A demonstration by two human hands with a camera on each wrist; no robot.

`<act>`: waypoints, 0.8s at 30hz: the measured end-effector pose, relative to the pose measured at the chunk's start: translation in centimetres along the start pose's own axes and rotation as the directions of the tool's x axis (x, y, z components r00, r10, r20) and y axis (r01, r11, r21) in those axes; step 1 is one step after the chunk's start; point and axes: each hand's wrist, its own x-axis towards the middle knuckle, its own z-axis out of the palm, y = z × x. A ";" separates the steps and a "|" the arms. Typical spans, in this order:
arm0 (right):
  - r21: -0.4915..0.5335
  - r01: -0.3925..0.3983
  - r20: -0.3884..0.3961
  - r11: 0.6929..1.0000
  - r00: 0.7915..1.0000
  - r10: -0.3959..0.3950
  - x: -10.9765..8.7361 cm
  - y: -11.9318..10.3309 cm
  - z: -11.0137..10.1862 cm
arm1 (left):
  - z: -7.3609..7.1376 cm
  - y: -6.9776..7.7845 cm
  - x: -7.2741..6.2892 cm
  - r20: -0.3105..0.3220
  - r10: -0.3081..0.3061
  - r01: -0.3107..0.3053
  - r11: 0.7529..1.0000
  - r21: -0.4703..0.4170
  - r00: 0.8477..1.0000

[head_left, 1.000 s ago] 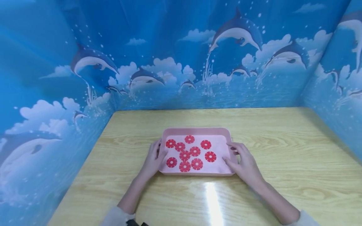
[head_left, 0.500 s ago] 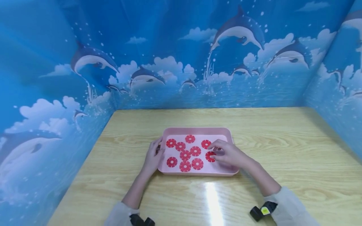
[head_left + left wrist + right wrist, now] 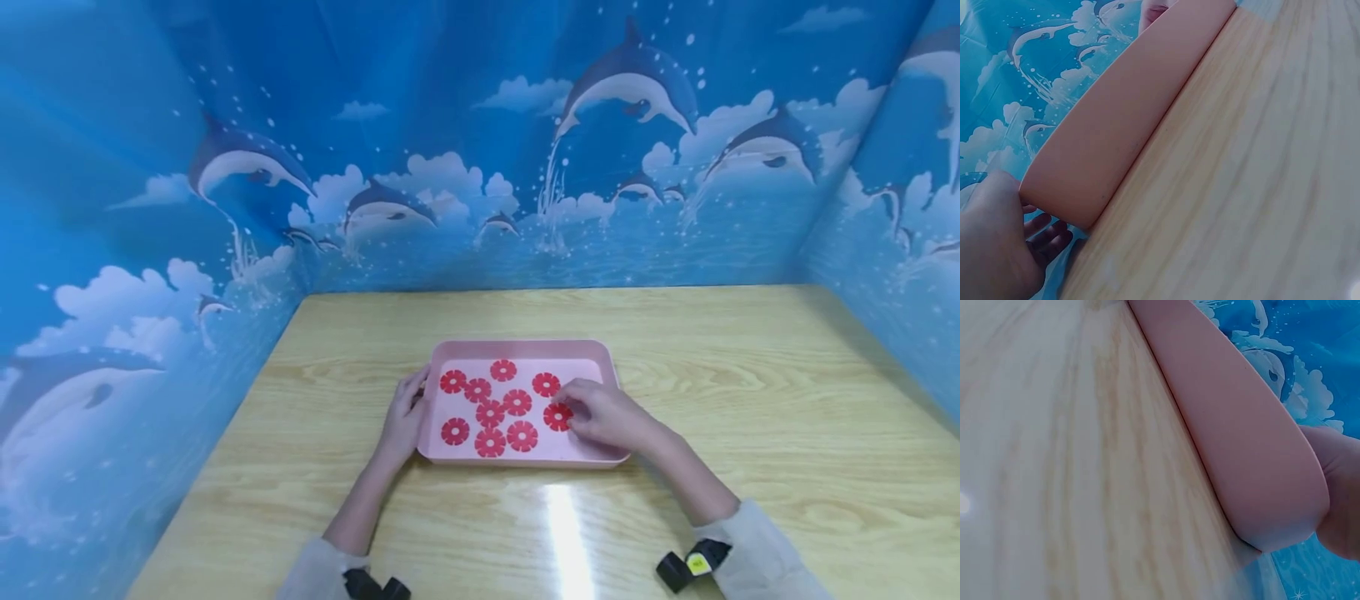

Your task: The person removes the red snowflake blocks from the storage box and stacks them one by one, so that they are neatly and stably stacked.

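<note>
A pink rectangular tray (image 3: 517, 461) sits on the table with several red notched plastic discs lying flat in it, each with a pale centre hole. My left hand (image 3: 405, 421) grips the tray's left end, thumb at the rim and fingers round the outside; in the left wrist view the left hand (image 3: 997, 237) shows curled fingers by the tray wall (image 3: 1110, 125). My right hand (image 3: 611, 414) reaches over the right side of the tray. Its thumb and forefinger are bent at a red disc (image 3: 557, 417) at the right; whether they pinch it is hidden.
The pale wood-grain table (image 3: 750, 400) extends round the tray on all sides. A blue dolphin-print cloth (image 3: 465, 150) stands along its back, left and right. Bright glare (image 3: 567, 533) lies on the wood in front of the tray.
My right hand has let go of the tray's right edge and moved left over the tray to the rightmost discs. The left hand stays on the tray; the discs have not visibly shifted.
</note>
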 end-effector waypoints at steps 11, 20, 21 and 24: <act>-0.108 0.049 0.019 0.993 0.999 -0.047 0.0 0.0 0.2 | -0.1 2.2 -0.5 -0.001 -0.027 0.027 1.000 -0.015 1.000; -0.154 0.073 0.037 0.985 0.997 -0.068 -0.2 -0.2 0.2 | 0.1 0.1 -0.1 0.004 -0.036 0.036 0.999 -0.019 0.999; -0.156 0.077 0.035 0.985 0.997 -0.073 -0.2 -0.2 0.2 | 0.1 -0.1 -0.1 0.004 -0.037 0.037 0.999 -0.014 0.999; -0.158 0.077 0.024 0.984 0.997 -0.074 -0.1 -0.2 0.2 | 0.1 -0.5 0.1 -0.005 -0.032 0.032 0.999 -0.004 0.999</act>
